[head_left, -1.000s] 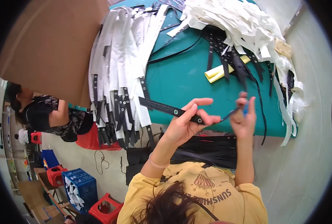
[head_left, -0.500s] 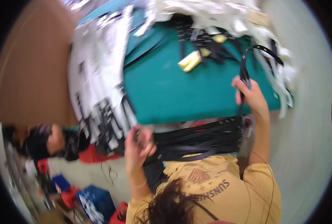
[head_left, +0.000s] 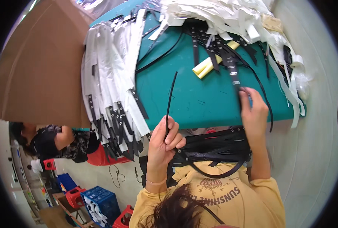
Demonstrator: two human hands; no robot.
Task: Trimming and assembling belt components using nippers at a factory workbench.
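My left hand (head_left: 163,136) is closed round a thin black strap (head_left: 171,91), whose narrow end sticks up above the fist. Below that fist a black band curves down over my shirt and rises to the right. My right hand (head_left: 253,108) is at the table's front edge, fingers pinched on a dark strap with metal eyelets (head_left: 233,72), which is blurred near the fingertips. This strap reaches up to a heap of black eyelet straps (head_left: 203,36) at the back. Across my lap lies a thick bundle of black straps (head_left: 211,146).
White-wrapped straps (head_left: 108,64) with black eyelet ends hang over the left side of the green table (head_left: 169,102). A folded yellow piece (head_left: 207,67) and white strips (head_left: 214,11) lie farther back. At left are a cardboard panel (head_left: 43,68), a seated person (head_left: 58,142) and a blue crate (head_left: 100,205).
My left hand has risen slightly and moved right, now with the thin strap upright in it. My right hand has come lower; the looped strap it held up no longer stands above it.
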